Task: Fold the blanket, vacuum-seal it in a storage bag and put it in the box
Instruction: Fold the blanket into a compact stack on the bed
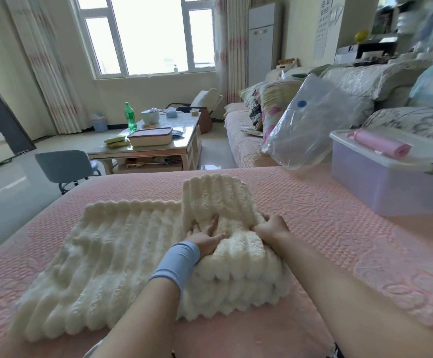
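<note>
A cream ribbed fleece blanket (112, 254) lies on the pink quilted bed cover (339, 228), its right part doubled over into a thick fold. My left hand (205, 237), with a blue wristband below it, presses flat on top of that fold. My right hand (272, 226) grips the fold's edge just to the right, where a flap of blanket stands up. A clear vacuum storage bag (310, 125) with a blue valve leans against the sofa at the right. The translucent lidded plastic box (390, 184) sits on the bed's right side.
A pink roll (383, 144) lies on the box lid. A sofa (246, 140) with cushions runs along the right. A coffee table (156, 140) with a green bottle and a container stands ahead, and a blue chair (65, 169) is by the bed's far-left edge.
</note>
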Available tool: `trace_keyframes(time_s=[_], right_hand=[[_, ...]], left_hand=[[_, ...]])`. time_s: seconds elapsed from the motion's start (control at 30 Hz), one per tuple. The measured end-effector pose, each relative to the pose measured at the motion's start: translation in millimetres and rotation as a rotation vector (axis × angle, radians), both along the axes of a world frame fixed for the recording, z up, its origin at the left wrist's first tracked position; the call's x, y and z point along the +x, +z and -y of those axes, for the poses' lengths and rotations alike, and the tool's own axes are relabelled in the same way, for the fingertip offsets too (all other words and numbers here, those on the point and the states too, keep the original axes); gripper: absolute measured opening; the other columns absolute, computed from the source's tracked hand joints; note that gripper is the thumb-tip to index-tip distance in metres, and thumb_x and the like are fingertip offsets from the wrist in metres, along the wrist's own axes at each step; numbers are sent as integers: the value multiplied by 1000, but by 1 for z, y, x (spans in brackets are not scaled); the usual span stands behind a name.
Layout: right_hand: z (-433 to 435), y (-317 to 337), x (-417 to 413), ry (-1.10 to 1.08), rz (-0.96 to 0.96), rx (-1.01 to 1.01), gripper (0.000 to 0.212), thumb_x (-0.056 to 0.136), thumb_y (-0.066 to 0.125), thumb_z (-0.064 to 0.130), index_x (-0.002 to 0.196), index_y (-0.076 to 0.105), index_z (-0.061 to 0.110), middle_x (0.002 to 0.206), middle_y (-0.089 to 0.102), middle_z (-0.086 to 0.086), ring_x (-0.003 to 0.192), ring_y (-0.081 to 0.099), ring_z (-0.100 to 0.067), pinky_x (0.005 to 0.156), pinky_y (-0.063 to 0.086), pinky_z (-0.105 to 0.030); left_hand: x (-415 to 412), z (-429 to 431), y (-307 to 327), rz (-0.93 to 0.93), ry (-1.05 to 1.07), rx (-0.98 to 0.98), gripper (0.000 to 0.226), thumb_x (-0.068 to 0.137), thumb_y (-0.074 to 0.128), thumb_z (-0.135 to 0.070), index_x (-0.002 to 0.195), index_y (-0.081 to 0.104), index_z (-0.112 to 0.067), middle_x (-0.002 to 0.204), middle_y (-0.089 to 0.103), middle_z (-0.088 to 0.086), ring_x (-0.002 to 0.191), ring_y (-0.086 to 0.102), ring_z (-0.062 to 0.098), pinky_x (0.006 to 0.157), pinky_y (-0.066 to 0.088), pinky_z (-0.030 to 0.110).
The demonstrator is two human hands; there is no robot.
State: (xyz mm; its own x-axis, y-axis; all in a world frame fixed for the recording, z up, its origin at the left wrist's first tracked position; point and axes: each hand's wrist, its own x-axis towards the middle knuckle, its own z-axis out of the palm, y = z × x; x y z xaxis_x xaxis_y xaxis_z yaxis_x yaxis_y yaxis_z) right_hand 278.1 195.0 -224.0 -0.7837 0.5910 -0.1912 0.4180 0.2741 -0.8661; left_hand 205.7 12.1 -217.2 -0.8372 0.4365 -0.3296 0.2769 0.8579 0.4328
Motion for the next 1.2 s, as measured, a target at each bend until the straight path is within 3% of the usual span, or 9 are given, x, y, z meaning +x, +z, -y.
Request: trace_keyframes(time_s=[0.2,0.4,0.57,0.7,0.77,0.87,1.07,1.13,1.2], right_hand=[[-60,31,22,-237,-66,276,50,80,65,20,128,66,36,122,70,0,115,63,-26,95,48,-29],[-100,24,57,-154,146,509,50,89,65,36,139,56,35,138,60,-4,124,57,-29,100,46,-36],[-74,26,30,328,339,729,65,93,40,67,153,17,54,168,-4,3,155,1,-23,119,2,-61],[-64,13,18,417,534,730,67,93,26,75,151,-1,57,166,-18,5,153,-17,-19,114,-10,-70],[-67,13,20,419,490,710,65,93,27,75,151,2,58,167,-16,7,153,-15,-18,114,-9,-69],[-79,18,30,357,303,611,62,95,36,67,153,19,53,168,-4,6,155,-5,-17,120,-3,-61],[-99,27,59,6,418,256,106,84,58,71,161,2,24,166,7,-17,150,20,-39,121,23,-50],[-97,30,65,18,389,167,97,81,63,71,155,33,17,160,30,-16,139,41,-35,113,37,-43],[-91,38,68,-46,272,137,74,76,70,68,131,62,19,136,58,-12,104,62,-27,91,48,-35]], left_hand=[[21,-62,-3,17,-98,287,67,87,41,-71,140,0,-65,161,-15,9,149,2,32,121,12,46],[32,-107,-20,-36,-239,116,71,89,27,-75,146,-9,-53,160,-17,13,149,-2,34,119,5,47],[23,-93,-17,-81,-233,-39,81,87,17,-77,150,-15,-38,162,-9,10,149,-7,25,119,-4,47],[23,-94,-5,-65,-143,-175,80,93,24,-66,156,0,-22,161,13,15,147,15,31,119,16,47],[25,-102,5,-158,-110,2,70,95,37,-51,153,17,-16,155,31,12,138,35,31,113,31,45],[34,-114,10,-270,-145,247,69,95,39,-49,155,15,-25,161,16,2,147,17,25,120,15,41],[40,-111,-20,-60,-235,96,68,99,27,-56,155,1,-27,161,-14,1,149,-9,24,120,-3,43],[40,-104,-15,-43,-261,81,65,102,28,-49,156,6,-21,162,-9,6,149,-7,26,121,0,43],[43,-93,-8,20,-233,215,59,103,34,-40,154,19,-13,162,8,11,149,6,29,121,8,43]])
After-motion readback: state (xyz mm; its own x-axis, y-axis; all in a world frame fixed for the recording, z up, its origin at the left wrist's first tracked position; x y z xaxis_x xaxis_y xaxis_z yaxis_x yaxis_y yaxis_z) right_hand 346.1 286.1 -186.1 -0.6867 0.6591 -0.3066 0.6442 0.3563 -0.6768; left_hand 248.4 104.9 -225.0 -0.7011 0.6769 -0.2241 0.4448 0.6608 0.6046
